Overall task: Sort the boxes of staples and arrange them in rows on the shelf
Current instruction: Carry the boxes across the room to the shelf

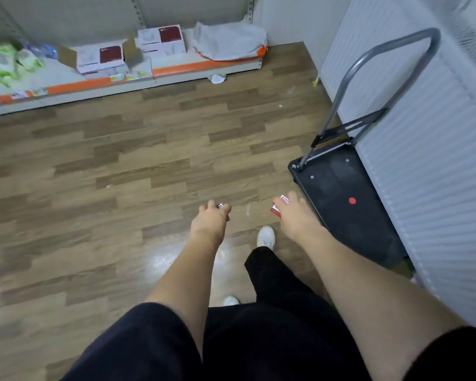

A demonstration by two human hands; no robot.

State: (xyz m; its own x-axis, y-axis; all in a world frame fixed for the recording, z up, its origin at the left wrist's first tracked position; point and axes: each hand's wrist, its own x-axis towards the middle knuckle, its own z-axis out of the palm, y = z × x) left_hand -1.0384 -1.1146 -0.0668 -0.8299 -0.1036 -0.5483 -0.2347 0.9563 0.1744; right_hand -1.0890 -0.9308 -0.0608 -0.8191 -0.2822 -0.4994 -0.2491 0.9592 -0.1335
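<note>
**Carrying staple boxes toward the low shelf**

Head view: wood-pattern floor, a low shelf far left, a platform trolley right. The left hand grips a small staple box; the right hand clasps red-and-white staple boxes. They look small, stiff and probably dense for their size; pinching the long sides seems best.

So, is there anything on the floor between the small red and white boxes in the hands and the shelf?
Nothing visible blocks the way. Each hand, left hand and right hand, holds red and white boxes, and bare wooden floor lies up to the shelf. The black cart stands to the right, off that path.
</note>
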